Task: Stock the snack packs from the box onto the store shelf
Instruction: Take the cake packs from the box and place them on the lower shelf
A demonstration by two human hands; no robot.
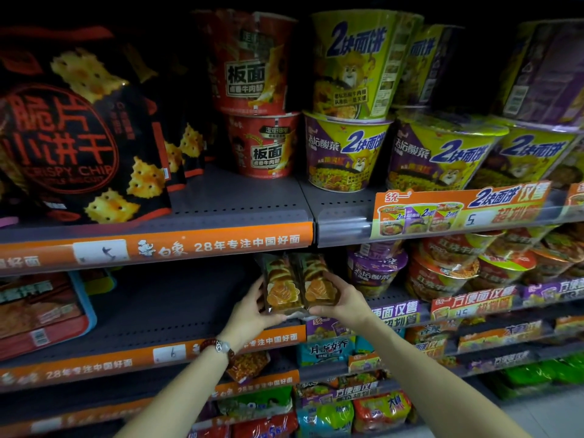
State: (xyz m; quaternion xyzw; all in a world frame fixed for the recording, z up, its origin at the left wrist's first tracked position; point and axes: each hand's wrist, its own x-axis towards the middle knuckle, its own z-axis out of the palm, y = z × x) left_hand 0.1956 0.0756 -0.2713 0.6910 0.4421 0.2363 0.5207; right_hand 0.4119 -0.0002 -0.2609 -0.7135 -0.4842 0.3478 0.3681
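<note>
Left hand [252, 306] and right hand [339, 300] each grip one of two snack packs [298, 284]; the purple noodle bowl [376, 273] at three o'clock could get knocked.

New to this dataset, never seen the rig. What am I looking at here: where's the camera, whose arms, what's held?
There is no robot. One wide-angle camera on a person's head looks forward and down, so the two bare arms coming up from the bottom are the wearer's own. The left hand and the right hand grip two snack packs side by side, one hand on each outer side, at the front edge of the middle shelf. To the right of the packs stand purple noodle bowls. On the shelf above are black cracker bags and red and yellow noodle cups. The stock box is not in view.
</note>
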